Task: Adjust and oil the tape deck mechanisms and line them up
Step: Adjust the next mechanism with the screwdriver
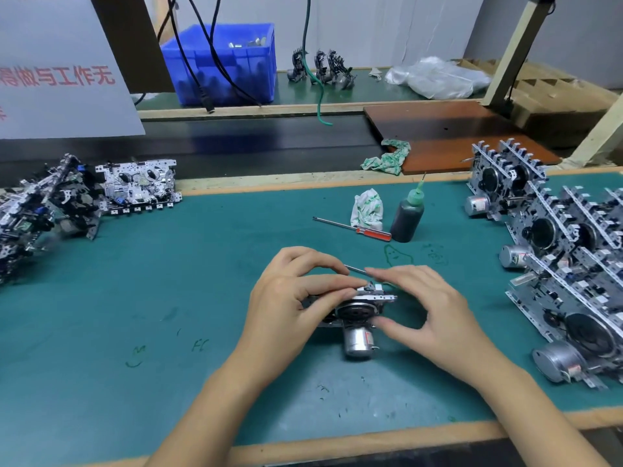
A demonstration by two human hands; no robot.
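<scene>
One tape deck mechanism (pixel 357 310) stands on edge on the green mat (pixel 168 281), its silver motor pointing toward me. My left hand (pixel 293 298) grips its left side, fingers curled over the top. My right hand (pixel 428 308) holds the right end, thumb on the near face and fingers over the top. A thin metal rod (pixel 355 269) pokes out between the two hands; which hand holds it is hidden. The dark oil bottle (pixel 408 217) with a green nozzle stands behind. A red-handled screwdriver (pixel 354 227) lies beside it.
A row of mechanisms (pixel 566 251) stands lined up at the right. A loose pile of mechanisms (pixel 67 200) lies at the left. A crumpled rag (pixel 367 208) sits by the bottle. Beyond lie a black conveyor belt (pixel 253 143), a blue crate (pixel 222 62) and a brown board (pixel 448 136).
</scene>
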